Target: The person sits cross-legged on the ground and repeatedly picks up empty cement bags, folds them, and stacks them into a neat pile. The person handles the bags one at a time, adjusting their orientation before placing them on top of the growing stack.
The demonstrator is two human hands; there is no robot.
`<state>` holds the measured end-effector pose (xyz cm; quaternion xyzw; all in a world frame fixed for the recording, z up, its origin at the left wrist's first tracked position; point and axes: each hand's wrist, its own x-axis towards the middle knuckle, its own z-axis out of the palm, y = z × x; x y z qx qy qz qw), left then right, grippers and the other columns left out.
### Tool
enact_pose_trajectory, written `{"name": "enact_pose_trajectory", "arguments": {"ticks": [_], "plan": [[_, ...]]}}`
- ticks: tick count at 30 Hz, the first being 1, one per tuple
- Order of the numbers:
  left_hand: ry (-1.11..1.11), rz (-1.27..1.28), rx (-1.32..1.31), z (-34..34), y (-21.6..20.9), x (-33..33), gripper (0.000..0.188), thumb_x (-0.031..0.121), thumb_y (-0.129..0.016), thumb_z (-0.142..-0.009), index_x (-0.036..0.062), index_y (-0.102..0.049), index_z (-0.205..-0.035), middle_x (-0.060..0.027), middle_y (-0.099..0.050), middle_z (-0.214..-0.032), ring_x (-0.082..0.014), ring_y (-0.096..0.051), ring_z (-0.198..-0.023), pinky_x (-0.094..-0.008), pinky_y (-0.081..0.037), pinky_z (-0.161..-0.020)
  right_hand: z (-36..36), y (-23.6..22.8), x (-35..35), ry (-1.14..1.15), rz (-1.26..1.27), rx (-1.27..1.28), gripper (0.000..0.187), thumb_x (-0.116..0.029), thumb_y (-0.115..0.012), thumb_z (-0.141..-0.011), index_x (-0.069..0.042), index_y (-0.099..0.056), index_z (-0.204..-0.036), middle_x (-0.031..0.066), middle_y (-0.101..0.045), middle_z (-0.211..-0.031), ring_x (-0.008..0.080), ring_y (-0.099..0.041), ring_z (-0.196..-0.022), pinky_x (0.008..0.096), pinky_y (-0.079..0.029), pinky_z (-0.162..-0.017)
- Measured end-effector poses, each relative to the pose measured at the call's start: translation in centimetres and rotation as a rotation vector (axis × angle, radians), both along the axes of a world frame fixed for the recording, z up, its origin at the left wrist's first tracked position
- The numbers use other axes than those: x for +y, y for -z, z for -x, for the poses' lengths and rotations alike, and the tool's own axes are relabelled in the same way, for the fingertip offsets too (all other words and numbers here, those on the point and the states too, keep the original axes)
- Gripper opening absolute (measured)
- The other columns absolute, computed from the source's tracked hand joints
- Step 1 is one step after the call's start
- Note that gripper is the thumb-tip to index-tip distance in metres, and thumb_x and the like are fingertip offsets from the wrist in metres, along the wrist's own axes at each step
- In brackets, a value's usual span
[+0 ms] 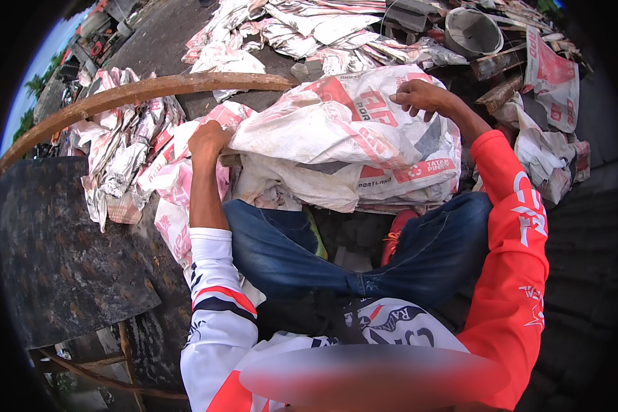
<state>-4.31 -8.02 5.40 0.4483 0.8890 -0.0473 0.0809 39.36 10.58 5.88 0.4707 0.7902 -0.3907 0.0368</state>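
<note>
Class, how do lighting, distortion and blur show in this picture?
Head view: daylight brightens the white sack; the wooden beam arcs toward the left rim, probably fisheye bending; left hand and right hand look fairly sharp; a blurred oval hides detail at bottom.

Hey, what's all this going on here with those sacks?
A person sits or crouches over a white sack with red print spread in front of them. The left hand is closed at the sack's left end and seems to grip it. The right hand is over the far right part, fingers loosely bent; whether it touches is hard to tell. More crumpled sacks lie to the left, past a wooden beam, and a grey bucket lies at the far right.
</note>
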Motion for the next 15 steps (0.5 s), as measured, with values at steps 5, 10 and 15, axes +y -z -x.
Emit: {"name": "enact_pose_trajectory", "arguments": {"ticks": [5, 10, 15], "plan": [[0.304, -0.266, -0.041, -4.0, 0.1, 5.4, 0.059, 0.056, -0.063, -0.085, 0.0002, -0.070, -0.101, -0.0244, -0.069, -0.103, -0.0365, -0.067, -0.099, -0.0471, -0.051, -0.081, -5.6, 3.4, -6.2, 0.187, 0.370, -0.092, 0.102, -0.078, -0.050, -0.082, 0.012, -0.045, -0.132, 0.0273, -0.059, -0.116, 0.0306, -0.066, -0.095, 0.0422, -0.060, -0.056], [0.504, -0.133, -0.250, -5.9, 5.1, 8.8, 0.058, 0.049, -0.065, -0.084, 0.0010, -0.065, -0.117, -0.0229, -0.066, -0.113, -0.0375, -0.062, -0.108, -0.0446, -0.048, -0.093, -4.2, 5.4, -11.9, 0.320, 0.735, 0.429, 0.094, -0.072, -0.057, -0.083, 0.009, -0.049, -0.130, 0.0194, -0.062, -0.113, 0.0256, -0.064, -0.097, 0.0353, -0.057, -0.067], [0.526, -0.367, -0.197, -5.3, 7.4, 9.9, 0.047, 0.044, -0.064, -0.086, 0.0046, -0.069, -0.112, -0.0199, -0.068, -0.107, -0.0364, -0.064, -0.103, -0.0453, -0.049, -0.089, -1.7, 5.7, -12.2, 0.160, 0.821, 0.358, 0.069, -0.033, -0.080, -0.080, 0.007, -0.053, -0.129, 0.0156, -0.066, -0.116, 0.0205, -0.067, -0.096, 0.0329, -0.057, -0.074]]}}
